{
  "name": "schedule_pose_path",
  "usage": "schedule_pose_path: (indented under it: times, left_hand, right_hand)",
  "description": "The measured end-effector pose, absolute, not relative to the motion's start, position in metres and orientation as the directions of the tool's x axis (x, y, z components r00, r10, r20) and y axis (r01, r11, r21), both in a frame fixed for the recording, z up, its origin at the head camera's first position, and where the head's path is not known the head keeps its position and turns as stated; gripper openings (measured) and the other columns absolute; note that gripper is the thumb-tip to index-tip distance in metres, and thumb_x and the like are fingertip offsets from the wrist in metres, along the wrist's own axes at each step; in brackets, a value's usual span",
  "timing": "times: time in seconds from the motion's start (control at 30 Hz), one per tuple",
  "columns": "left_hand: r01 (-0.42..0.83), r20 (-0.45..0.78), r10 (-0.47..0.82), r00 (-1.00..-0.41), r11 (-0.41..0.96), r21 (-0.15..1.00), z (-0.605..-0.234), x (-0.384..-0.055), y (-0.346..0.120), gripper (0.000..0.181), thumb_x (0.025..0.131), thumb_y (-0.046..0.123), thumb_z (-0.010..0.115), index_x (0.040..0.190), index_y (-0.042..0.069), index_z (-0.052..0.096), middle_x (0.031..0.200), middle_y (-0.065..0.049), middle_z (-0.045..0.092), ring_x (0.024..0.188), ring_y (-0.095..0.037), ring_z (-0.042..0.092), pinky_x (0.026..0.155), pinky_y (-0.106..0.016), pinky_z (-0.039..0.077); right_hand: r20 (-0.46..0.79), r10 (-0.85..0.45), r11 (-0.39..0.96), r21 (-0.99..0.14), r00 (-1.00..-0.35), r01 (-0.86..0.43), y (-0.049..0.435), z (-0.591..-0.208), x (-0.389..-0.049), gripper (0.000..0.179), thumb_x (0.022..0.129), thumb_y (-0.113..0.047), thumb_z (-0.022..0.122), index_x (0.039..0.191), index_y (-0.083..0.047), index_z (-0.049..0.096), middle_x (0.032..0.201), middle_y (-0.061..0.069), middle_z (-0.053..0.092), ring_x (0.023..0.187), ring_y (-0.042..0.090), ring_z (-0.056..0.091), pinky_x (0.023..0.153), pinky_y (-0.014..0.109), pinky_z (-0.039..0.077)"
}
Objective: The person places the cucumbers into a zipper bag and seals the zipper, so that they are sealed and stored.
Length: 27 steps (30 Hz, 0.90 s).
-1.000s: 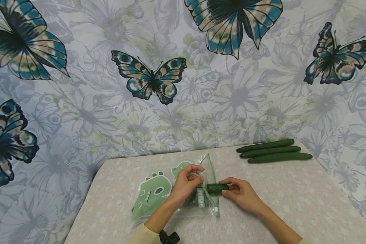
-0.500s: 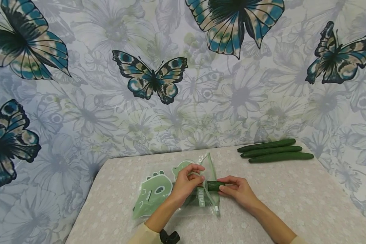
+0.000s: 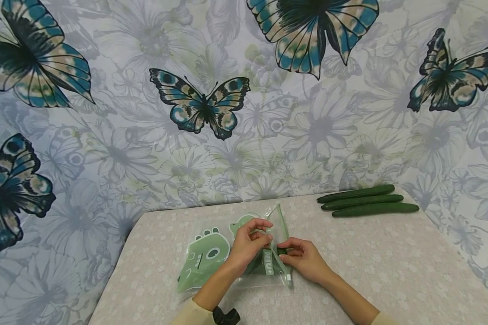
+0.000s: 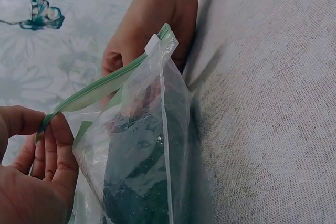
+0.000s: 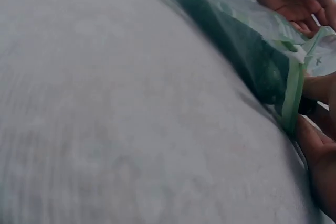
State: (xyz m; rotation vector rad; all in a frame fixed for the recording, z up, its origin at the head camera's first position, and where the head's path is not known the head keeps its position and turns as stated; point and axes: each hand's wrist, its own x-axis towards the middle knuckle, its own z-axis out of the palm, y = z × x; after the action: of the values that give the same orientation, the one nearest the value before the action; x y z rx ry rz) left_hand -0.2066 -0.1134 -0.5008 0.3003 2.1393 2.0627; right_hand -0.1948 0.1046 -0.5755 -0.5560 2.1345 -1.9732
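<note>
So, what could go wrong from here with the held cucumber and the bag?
The cucumber might snag on the green rim of the bag, because the right hand holds its end close to that rim. The left hand pinches the rim, so if it slips, the bag might fall closed.

Shows at the rear a grey-lilac floral backdrop (image 3: 329, 155) printed with dark-edged teal and cream butterflies (image 3: 204, 108). Includes in front a pale, flower-patterned tablecloth (image 3: 382, 253).
</note>
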Motion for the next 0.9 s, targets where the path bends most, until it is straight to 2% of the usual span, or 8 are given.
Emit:
schedule_pose_path:
  times: [0.13,0.23,0.4,0.5,0.63,0.73,0.9]
  left_hand:
    - [0.034,0.027,0.260,-0.965,0.025,0.999,-0.502,-0.207,-0.113,0.033,0.095,0.000,0.074,0.127,-0.004,0.068,0.118,-0.023,0.059,0.076,-0.006,0.065,0.075,-0.020,0.060]
    - [0.021,0.015,0.264,-0.964,0.017,1.000,-0.502,-0.207,-0.113,0.033,0.095,0.000,0.073,0.128,-0.001,0.069,0.119,-0.020,0.059,0.077,-0.006,0.065,0.075,-0.021,0.060]
    - [0.006,0.002,0.263,-0.965,0.015,1.000,-0.503,-0.207,-0.111,0.034,0.095,0.001,0.074,0.128,0.000,0.069,0.113,-0.010,0.059,0.076,-0.007,0.065,0.075,-0.022,0.060]
    - [0.004,-0.001,0.259,-0.966,0.016,1.000,-0.503,-0.206,-0.111,0.033,0.094,0.000,0.074,0.127,0.000,0.069,0.111,-0.007,0.059,0.075,-0.006,0.065,0.074,-0.021,0.060]
    - [0.000,-0.003,0.263,-0.965,0.012,1.000,-0.505,-0.207,-0.111,0.034,0.095,0.000,0.074,0.128,-0.002,0.069,0.110,-0.006,0.058,0.075,-0.006,0.065,0.074,-0.022,0.060]
    - [0.000,-0.003,0.264,-0.965,0.014,1.000,-0.506,-0.207,-0.110,0.034,0.095,0.000,0.073,0.128,-0.003,0.068,0.111,-0.006,0.058,0.076,-0.007,0.065,0.074,-0.022,0.060]
    - [0.006,0.002,0.262,-0.965,0.016,1.000,-0.506,-0.207,-0.109,0.034,0.094,0.000,0.074,0.128,-0.004,0.068,0.110,-0.009,0.058,0.077,-0.007,0.065,0.074,-0.021,0.060]
  right_hand:
    - [0.200,-0.393,0.183,-0.939,-0.898,-0.290,0.105,-0.575,-0.192,0.028,0.099,-0.016,0.079,0.125,-0.009,0.076,0.127,0.017,0.076,0.109,0.019,0.078,0.090,0.022,0.064]
    - [0.258,-0.406,0.275,-0.881,-0.877,-0.386,0.106,-0.573,-0.191,0.030,0.099,-0.018,0.078,0.128,-0.009,0.076,0.128,0.012,0.077,0.115,0.026,0.077,0.093,0.025,0.065]
    - [0.321,-0.418,0.434,-0.752,-0.850,-0.497,0.108,-0.570,-0.191,0.033,0.097,-0.024,0.081,0.128,-0.014,0.079,0.123,0.001,0.080,0.111,0.018,0.076,0.099,0.036,0.063]
    - [0.333,-0.436,0.410,-0.754,-0.836,-0.514,0.111,-0.571,-0.193,0.032,0.096,-0.023,0.083,0.127,-0.015,0.079,0.121,0.000,0.080,0.107,0.015,0.076,0.097,0.036,0.063]
    - [0.326,-0.460,0.260,-0.840,-0.826,-0.477,0.114,-0.576,-0.195,0.034,0.096,-0.002,0.077,0.129,-0.008,0.075,0.125,0.011,0.078,0.107,0.022,0.078,0.095,0.033,0.065]
    - [0.301,-0.452,0.216,-0.877,-0.840,-0.430,0.115,-0.580,-0.196,0.037,0.095,0.008,0.070,0.130,-0.004,0.072,0.127,0.016,0.075,0.109,0.024,0.077,0.095,0.030,0.066]
    - [0.238,-0.407,0.260,-0.895,-0.882,-0.362,0.114,-0.580,-0.195,0.030,0.098,0.002,0.071,0.127,-0.006,0.074,0.125,0.014,0.076,0.108,0.021,0.077,0.094,0.026,0.065]
